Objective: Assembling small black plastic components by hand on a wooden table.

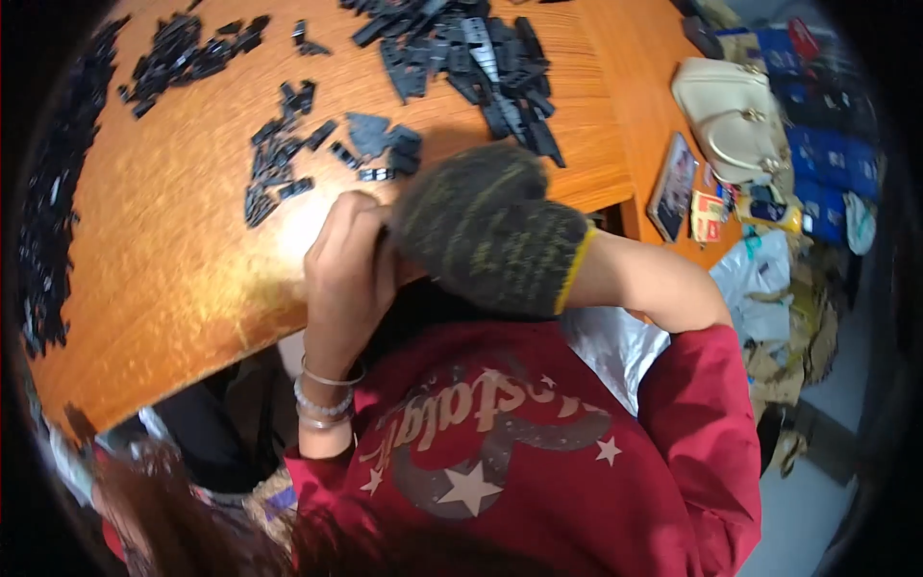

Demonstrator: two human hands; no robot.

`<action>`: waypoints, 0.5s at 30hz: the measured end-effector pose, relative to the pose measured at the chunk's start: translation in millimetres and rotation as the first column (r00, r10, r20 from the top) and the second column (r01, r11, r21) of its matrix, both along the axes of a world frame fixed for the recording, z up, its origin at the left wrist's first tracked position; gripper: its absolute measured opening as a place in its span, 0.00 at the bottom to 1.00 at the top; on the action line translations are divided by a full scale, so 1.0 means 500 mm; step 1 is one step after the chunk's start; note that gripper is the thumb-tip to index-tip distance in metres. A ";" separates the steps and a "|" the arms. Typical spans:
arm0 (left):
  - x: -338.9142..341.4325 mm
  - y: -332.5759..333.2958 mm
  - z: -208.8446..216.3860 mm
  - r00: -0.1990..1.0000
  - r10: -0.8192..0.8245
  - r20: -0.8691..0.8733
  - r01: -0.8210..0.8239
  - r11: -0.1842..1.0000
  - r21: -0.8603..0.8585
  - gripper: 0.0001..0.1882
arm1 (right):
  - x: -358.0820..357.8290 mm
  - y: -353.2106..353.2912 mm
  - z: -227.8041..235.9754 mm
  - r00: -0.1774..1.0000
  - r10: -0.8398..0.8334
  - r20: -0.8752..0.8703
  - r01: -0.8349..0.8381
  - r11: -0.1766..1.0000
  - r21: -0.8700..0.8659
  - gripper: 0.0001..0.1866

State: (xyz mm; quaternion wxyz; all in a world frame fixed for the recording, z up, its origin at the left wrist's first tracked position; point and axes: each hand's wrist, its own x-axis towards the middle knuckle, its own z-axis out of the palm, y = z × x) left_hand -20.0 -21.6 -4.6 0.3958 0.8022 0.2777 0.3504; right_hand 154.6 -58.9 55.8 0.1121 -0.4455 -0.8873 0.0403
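Observation:
At the table's near edge my two hands meet in front of the red sweatshirt. My left hand (pixel 348 262), bare with bracelets at the wrist, is closed with its fingers curled. My right hand (pixel 490 229) wears a dark knitted glove with a yellow cuff and presses up against the left one. Whatever is between them is hidden by the glove and fingers. Just beyond my hands lies a loose group of small black plastic pieces (pixel 279 154). A flat grey-black piece (pixel 367 133) and a small shiny black piece (pixel 376 175) are the nearest to them.
A heap of longer black plastic parts (pixel 461 62) spreads at the far middle, another pile (pixel 183 58) at the far left. Black parts line the left edge (pixel 58 192). On the right are a phone (pixel 673 188), a cream handbag (pixel 726 115) and a yellow tube (pixel 772 213).

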 end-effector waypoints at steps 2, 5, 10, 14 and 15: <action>0.003 -0.009 0.002 0.999 0.037 -0.008 -0.037 0.998 -0.043 0.14 | -0.018 0.010 -0.009 0.997 -0.032 0.068 0.025 0.994 0.106 0.06; 0.010 -0.009 0.000 0.999 0.033 -0.022 -0.034 0.998 -0.051 0.14 | -0.015 0.016 -0.028 0.986 -0.023 -0.164 0.034 0.997 0.067 0.07; 0.021 -0.013 -0.001 0.999 0.048 -0.002 -0.048 0.998 -0.043 0.12 | 0.004 0.012 -0.043 0.994 -0.087 -0.062 0.089 0.996 0.031 0.11; 0.015 -0.011 -0.002 0.999 0.048 -0.006 -0.048 0.999 -0.009 0.10 | 0.002 0.000 -0.015 0.992 -0.100 0.074 0.092 0.991 0.101 0.12; 0.013 -0.012 0.001 0.998 0.062 -0.020 -0.062 0.998 -0.016 0.09 | 0.004 -0.003 -0.020 0.996 -0.092 -0.010 0.092 0.992 0.084 0.12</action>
